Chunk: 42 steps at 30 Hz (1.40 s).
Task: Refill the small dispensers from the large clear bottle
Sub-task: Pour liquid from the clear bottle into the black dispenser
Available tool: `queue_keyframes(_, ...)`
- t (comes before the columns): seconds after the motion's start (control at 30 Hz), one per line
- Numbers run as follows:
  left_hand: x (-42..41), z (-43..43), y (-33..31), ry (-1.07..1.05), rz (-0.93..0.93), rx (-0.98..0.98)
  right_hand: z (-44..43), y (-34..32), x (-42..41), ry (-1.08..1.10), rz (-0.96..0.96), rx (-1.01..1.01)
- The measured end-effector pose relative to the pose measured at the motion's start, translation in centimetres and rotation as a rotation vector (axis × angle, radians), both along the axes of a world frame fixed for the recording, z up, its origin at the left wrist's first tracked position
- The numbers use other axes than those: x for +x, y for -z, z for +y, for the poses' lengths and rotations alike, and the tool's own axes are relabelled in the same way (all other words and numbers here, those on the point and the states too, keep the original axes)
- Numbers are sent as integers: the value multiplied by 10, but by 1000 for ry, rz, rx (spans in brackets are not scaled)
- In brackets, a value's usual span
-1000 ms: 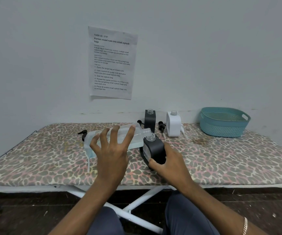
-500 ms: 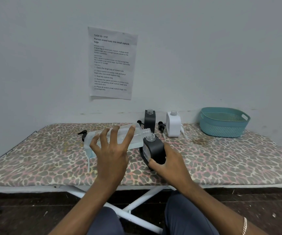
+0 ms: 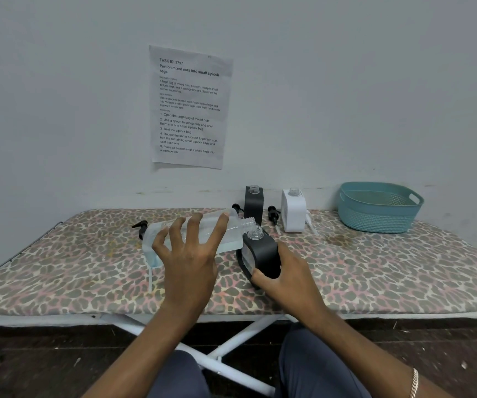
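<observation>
Three dispensers (image 3: 261,255), one bottle (image 3: 231,229), one basket (image 3: 378,208).

The large clear bottle (image 3: 202,234) is lying tipped nearly sideways, its open neck touching the uncapped mouth of a tilted black dispenser (image 3: 261,254); another black dispenser (image 3: 254,206) and a white dispenser (image 3: 294,211) are standing upright behind, uncapped.

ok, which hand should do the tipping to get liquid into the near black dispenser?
Left. The left hand grips the large clear bottle, lying nearly level with its open neck right at the black dispenser's mouth. The right hand is busy steadying that dispenser, tilted toward the bottle.
</observation>
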<state>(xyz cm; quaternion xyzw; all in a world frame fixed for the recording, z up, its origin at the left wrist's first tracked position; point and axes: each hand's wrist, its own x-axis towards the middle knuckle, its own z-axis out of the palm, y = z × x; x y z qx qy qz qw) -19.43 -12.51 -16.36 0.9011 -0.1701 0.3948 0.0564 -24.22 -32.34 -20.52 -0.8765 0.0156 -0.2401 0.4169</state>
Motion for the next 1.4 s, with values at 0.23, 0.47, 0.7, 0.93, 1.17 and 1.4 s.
queue_keyframes(0.23,-1,-1,-1,5,7,-5,0,0,-1,-7,-7,10)
queue_keyframes(0.47,-1,0,-2,3,8,-7,0,-1,-1,-8,-10,15)
queue_keyframes(0.7,-1,0,-1,1,2,-7,0,-2,-2,-8,0,4)
queue_keyframes(0.93,1,-1,0,8,-1,-11,0,-2,-1,-5,5,-5)
queue_keyframes(1.17,0,-1,-1,19,13,-24,0,0,0,-3,-9,7)
queue_keyframes(1.4,-1,-1,-3,35,16,-45,0,1,1,-6,-18,16)
